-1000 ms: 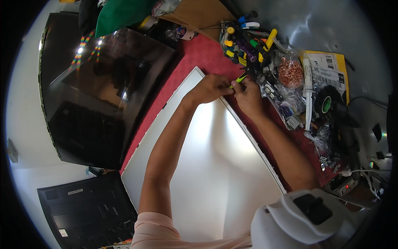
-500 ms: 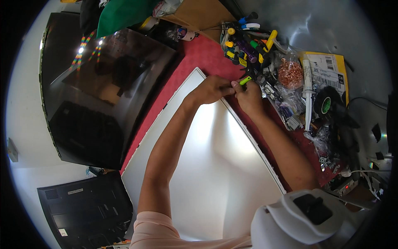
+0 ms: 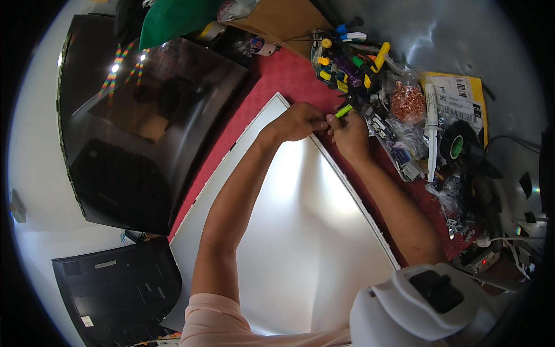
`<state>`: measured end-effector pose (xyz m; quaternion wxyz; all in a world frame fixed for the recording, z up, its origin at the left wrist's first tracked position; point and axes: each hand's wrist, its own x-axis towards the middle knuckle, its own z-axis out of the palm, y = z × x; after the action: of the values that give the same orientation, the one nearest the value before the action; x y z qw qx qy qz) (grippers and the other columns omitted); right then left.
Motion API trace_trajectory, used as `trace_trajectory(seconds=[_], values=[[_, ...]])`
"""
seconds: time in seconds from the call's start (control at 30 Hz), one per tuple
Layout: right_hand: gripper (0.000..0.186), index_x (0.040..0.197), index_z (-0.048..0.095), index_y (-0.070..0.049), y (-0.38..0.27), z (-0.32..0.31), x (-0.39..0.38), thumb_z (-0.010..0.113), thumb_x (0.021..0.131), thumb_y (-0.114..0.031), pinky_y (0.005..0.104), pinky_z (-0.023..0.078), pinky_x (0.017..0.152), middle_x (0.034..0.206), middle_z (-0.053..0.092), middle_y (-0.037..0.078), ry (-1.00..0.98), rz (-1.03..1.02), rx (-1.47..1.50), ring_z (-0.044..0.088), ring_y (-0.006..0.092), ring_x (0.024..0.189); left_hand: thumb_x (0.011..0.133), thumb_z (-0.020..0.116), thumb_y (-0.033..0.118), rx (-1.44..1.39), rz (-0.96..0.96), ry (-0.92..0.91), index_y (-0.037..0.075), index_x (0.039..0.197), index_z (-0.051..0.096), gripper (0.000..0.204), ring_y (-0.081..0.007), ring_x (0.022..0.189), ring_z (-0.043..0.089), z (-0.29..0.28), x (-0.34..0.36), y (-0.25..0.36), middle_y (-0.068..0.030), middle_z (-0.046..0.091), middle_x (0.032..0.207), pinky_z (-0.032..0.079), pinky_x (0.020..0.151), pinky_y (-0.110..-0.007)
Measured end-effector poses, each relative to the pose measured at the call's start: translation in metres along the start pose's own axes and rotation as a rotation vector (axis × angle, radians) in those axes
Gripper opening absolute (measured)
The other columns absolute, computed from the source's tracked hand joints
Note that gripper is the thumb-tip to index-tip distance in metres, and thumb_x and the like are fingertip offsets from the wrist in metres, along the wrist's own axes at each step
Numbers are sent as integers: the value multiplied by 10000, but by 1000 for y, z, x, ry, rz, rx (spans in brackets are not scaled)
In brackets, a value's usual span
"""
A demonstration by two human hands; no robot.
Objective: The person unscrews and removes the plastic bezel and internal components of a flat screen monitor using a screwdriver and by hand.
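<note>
A large white panel [image 3: 277, 231] with a thin frame lies slantwise under my arms, its far corner pointing away from me. My left hand [image 3: 297, 123] rests over its right edge near that corner, fingers bent and pinched together; what they grip is hidden. Just right of it, my right hand [image 3: 351, 134] is closed around a slim tool with a bright yellow-green handle [image 3: 344, 111]. The tool's tip does not show. The fingertips of both hands nearly meet at the panel's edge.
A red mat [image 3: 283, 72] lies beneath. Screwdrivers and pliers [image 3: 352, 66], copper-coloured wire [image 3: 407, 103], a white syringe [image 3: 432, 130] and a yellow envelope [image 3: 462, 95] crowd the right. A dark screen [image 3: 144, 133] and a black back cover [image 3: 118, 289] stand left.
The hands stay at the same edge; the right fingers and the yellow-green tool have shifted only slightly. The whole view has moved a little.
</note>
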<state>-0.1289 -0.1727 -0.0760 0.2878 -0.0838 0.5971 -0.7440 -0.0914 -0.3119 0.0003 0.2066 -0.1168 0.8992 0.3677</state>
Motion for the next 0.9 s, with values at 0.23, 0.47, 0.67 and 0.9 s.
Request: trace_trajectory(seconds=[0.23, 0.47, 0.67, 0.9], values=[[203, 942, 494, 29, -4, -1, -2, 630, 851, -92, 255, 430, 427, 667, 572, 69, -2, 39, -40, 557, 122, 502, 793, 650, 147, 101, 3, 65, -13, 861, 679, 176, -183, 717, 621, 2, -6, 5, -119, 670, 760, 475, 696, -311], [174, 898, 490, 28, -4, 0, -4, 621, 851, -76, 267, 424, 418, 652, 565, 68, -34, -7, 4, 560, 125, 494, 776, 667, 152, 118, -63, 15, -6, 866, 680, 182, -189, 684, 611, -2, -5, 7, -116, 669, 755, 465, 667, -317], [135, 825, 533, 31, -5, -1, -4, 608, 856, -77, 269, 424, 421, 627, 558, 68, -21, 26, -27, 548, 122, 478, 792, 650, 150, 138, -8, 104, -2, 882, 683, 179, -189, 694, 615, 3, -12, 1, -115, 672, 758, 468, 678, -314], [156, 799, 541, 43, -2, -2, -3, 598, 860, -89, 276, 423, 419, 595, 556, 82, -52, -22, -23, 539, 136, 456, 806, 630, 139, 93, -66, 41, -2, 877, 683, 166, -196, 726, 628, 1, -7, 3, -124, 676, 786, 473, 700, -314]])
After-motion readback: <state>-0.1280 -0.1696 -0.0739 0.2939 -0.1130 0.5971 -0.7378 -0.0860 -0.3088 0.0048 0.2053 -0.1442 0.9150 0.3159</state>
